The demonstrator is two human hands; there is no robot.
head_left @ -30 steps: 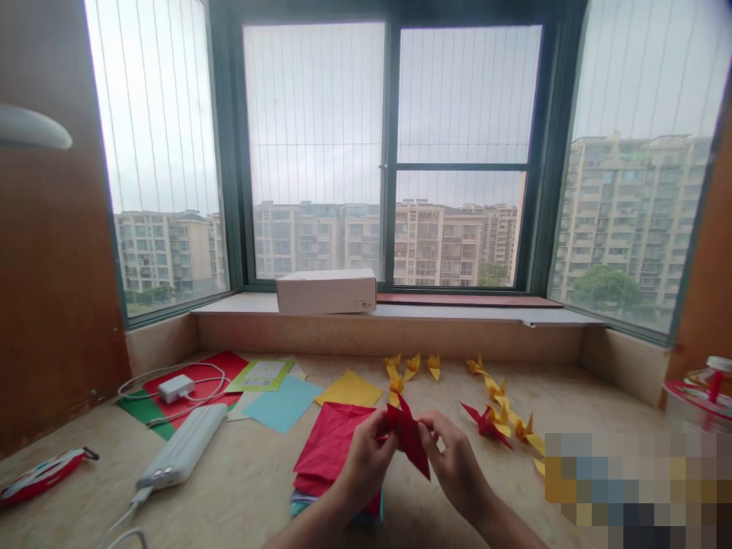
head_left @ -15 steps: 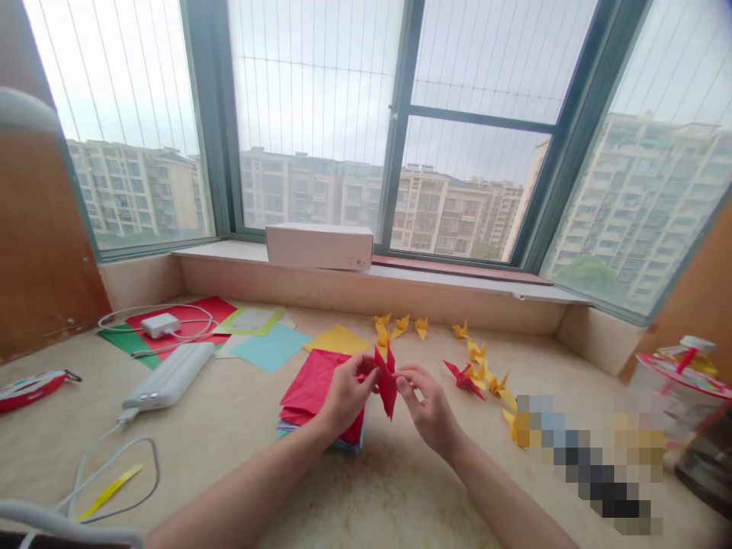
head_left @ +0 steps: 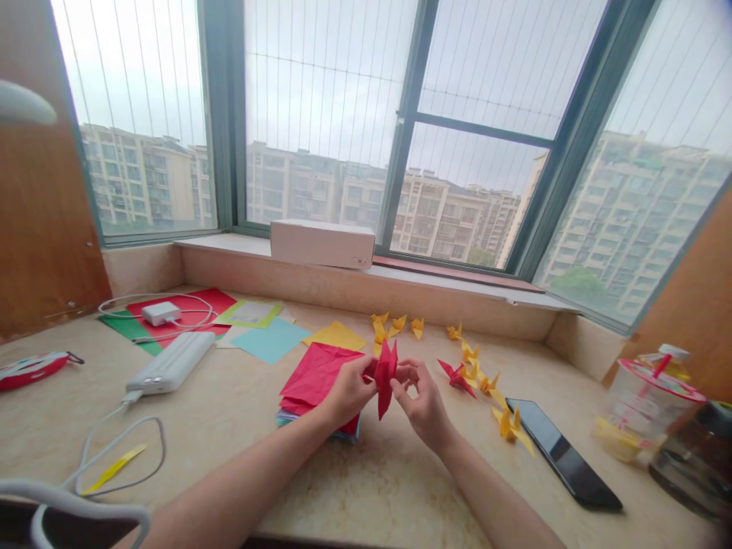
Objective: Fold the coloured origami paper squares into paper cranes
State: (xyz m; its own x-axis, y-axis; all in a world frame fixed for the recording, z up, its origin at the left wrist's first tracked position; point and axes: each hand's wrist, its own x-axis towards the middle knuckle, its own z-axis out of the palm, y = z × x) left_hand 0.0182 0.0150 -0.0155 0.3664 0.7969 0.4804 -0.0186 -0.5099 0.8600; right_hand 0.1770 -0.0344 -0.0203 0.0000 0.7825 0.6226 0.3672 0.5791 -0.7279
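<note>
A folded red paper figure (head_left: 386, 374) is held upright above the stone counter (head_left: 366, 488) between both hands. My left hand (head_left: 347, 393) pinches its left side with closed fingers. My right hand (head_left: 422, 404) grips its right side, fingers curled around the paper. Just behind my left hand lies a stack of coloured sheets with a red sheet (head_left: 316, 374) on top. A finished red paper crane (head_left: 456, 375) sits to the right among several yellow paper cranes (head_left: 480, 379).
A black phone (head_left: 561, 460) lies at the right. A clear lidded cup (head_left: 640, 408) stands far right. A white power bank (head_left: 171, 362) with cable, a white charger (head_left: 161, 313) and loose coloured sheets lie at the left. A white box (head_left: 321, 242) rests on the window sill.
The view has tilted and shifted, showing more of the counter and the phone. Both hands keep hold of the red figure, which has turned more edge-on and upright.
</note>
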